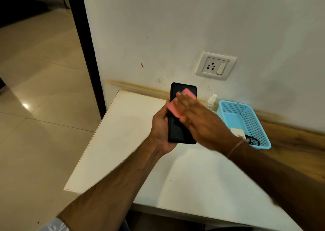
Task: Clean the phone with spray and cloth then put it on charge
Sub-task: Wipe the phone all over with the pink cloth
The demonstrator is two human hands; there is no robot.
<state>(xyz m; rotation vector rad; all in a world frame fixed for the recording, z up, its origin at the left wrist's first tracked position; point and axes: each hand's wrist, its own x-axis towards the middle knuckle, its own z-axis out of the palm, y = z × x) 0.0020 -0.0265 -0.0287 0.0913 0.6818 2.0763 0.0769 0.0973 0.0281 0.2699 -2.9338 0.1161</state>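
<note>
- Phone (177, 128) held upright above the white worktop (123, 142), dark screen facing the camera, lower half seated in the left hand (161, 130).
- Left hand wrapped around the phone's left edge and bottom corner, fingers curled behind, thumb lying along the near edge.
- Pink cloth (175, 107) pressed flat against the upper part of the screen under the right hand (198, 120); fingers held straight and together on top of the cloth, motion-blurred, so judged to be mid-wipe.
- Wiping step under way, by the look of it; impossible to tell from here whether the glass is already clean, or whether the back has had any attention.
- Spray bottle (211, 101) standing on the worktop by the wall, just behind the right hand and beside the blue basket (262, 135); set down and not in use, so spraying probably done, though no wet sheen can be made out on the screen.
- Inside the basket: a white block, likely the charger (237, 132), and a coiled black cable (253, 141), both untouched.
- Wall socket (216, 65) above the worktop with nothing plugged in.
- Left to do, as judged: finish wiping, put down the cloth, take out charger and cable, plug into the socket, connect the phone and rest it on the worktop.
</note>
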